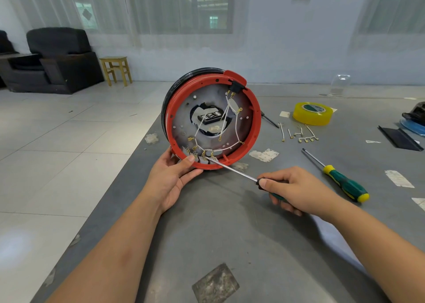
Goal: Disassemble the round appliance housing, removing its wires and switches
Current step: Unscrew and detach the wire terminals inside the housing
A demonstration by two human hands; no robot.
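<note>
Both hands are busy: my left hand (172, 178) holds the lower rim of the round housing (212, 119), thumb pressed on the red edge and fingers curled under it, and my right hand (296, 191) is wrapped around the green handle of a screwdriver (232, 169).

I work at a grey table (220, 238). Beyond its left edge is a tiled floor with a dark armchair (62, 58) and a small wooden stool (116, 70) near the wall.

The housing stands on its edge on the table, tilted, with the open side toward me. It has a red ring and a black outer band. Inside it, white wires (226, 116) with brass ends cross the metal plate, and small switches (203, 160) sit at the bottom rim, just beside my left thumb. The tip of the screwdriver touches these switches.

To the right lies a roll of yellow tape (313, 114). Nearer to me is a second screwdriver (340, 178) with a green and yellow handle. Between the tape and the housing lie some loose wires (299, 134).
</note>
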